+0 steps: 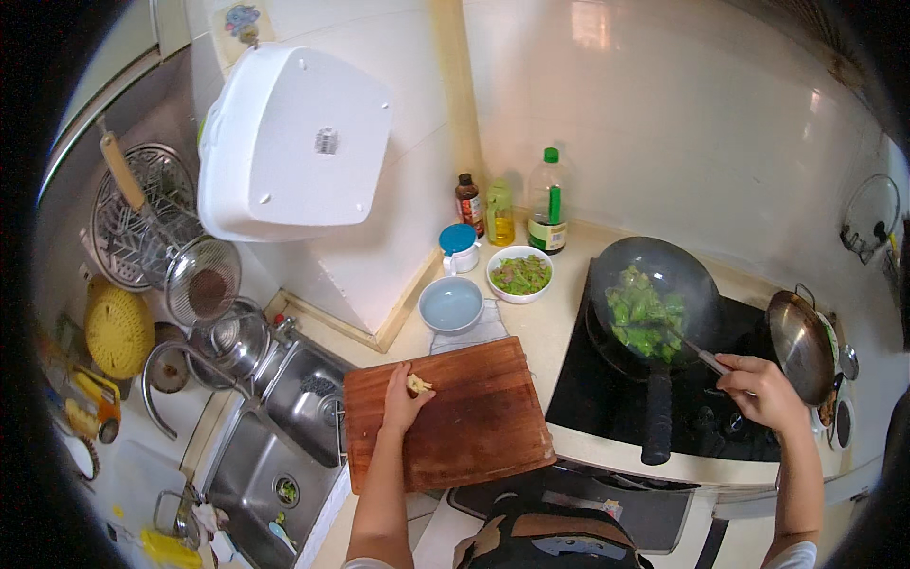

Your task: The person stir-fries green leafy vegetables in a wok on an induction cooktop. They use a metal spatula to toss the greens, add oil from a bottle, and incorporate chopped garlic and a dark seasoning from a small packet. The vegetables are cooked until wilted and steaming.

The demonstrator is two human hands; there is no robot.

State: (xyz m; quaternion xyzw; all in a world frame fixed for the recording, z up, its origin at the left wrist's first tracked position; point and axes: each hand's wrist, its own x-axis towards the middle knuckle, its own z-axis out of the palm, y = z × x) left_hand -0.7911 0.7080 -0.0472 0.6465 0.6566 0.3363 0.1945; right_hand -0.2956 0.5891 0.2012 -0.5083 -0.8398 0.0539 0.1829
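Observation:
My left hand [404, 402] rests on a wooden cutting board [469, 427], its fingers around a small heap of chopped pale pieces, perhaps garlic [418, 385]. My right hand [761, 391] grips the handle of a cooking utensil [711, 361], whose far end is among green vegetables [643, 313] in a dark wok [604, 274]. Light haze hangs over the wok, which stands on a black cooktop [576, 384]. Behind the board are an empty blue-grey bowl [451, 304] and a white bowl of sliced green vegetable with brownish bits [521, 275].
A blue-lidded jar [459, 247], a dark sauce bottle [469, 206], an oil bottle [500, 220] and a green-capped bottle [547, 213] line the wall. The metal sink [245, 476] lies left. A white container [313, 142] juts out overhead. A metal pan [803, 341] sits right of the wok.

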